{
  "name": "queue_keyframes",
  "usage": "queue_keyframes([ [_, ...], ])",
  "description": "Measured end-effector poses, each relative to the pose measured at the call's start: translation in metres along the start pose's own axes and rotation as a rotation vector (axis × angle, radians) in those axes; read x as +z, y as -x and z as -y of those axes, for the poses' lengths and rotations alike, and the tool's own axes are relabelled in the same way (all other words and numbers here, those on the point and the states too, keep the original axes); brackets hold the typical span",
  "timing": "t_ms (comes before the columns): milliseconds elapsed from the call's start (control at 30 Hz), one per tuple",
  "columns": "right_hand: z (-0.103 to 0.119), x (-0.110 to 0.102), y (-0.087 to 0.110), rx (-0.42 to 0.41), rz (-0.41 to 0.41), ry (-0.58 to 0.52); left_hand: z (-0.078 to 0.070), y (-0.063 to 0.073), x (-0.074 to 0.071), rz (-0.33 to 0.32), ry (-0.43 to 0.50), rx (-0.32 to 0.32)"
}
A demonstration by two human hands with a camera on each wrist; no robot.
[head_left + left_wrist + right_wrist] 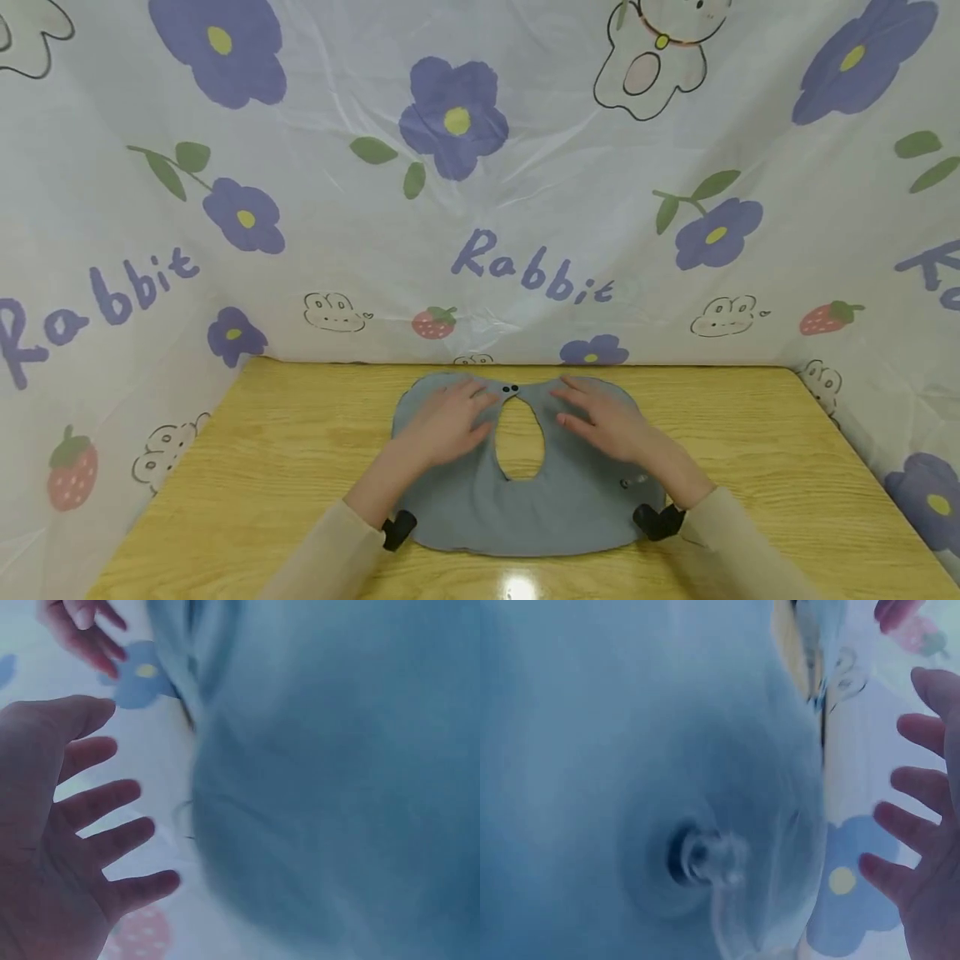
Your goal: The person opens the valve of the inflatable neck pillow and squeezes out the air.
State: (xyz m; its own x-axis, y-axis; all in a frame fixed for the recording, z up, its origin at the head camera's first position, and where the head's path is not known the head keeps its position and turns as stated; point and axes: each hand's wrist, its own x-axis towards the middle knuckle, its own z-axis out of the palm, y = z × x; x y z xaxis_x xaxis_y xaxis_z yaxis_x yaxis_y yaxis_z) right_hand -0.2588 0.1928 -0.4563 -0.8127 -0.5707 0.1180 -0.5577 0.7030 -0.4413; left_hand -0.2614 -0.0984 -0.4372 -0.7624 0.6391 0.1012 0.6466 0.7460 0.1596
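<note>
From the head camera, a grey bib lies flat on the table, neck hole at its middle. The left hand rests left of the hole and the right hand right of it, fingers straight. The left wrist view shows spread fingers beside blurred cloth. The right wrist view shows what may be a snap on the bib.

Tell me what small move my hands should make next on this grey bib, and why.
Probably slide both palms outward to smooth it. The grey bib lies spread on the wooden table, straps meeting at two dark snaps at the far edge. The left hand and right hand rest flat on it either side of the neck hole, fingers straight, gripping nothing.
</note>
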Motion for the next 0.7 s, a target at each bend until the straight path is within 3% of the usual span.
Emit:
queue_keyframes([
  [200,-0.013,0.005,-0.019,-0.005,0.024,0.113,0.013,-0.019,0.015,0.084,-0.028,-0.11],
  [433,-0.014,0.021,-0.028,0.024,0.128,0.177,0.021,-0.027,0.026,0.132,-0.072,-0.136],
  [700,-0.018,0.03,-0.03,0.079,0.189,0.211,0.022,-0.028,0.031,0.205,-0.082,-0.156],
])
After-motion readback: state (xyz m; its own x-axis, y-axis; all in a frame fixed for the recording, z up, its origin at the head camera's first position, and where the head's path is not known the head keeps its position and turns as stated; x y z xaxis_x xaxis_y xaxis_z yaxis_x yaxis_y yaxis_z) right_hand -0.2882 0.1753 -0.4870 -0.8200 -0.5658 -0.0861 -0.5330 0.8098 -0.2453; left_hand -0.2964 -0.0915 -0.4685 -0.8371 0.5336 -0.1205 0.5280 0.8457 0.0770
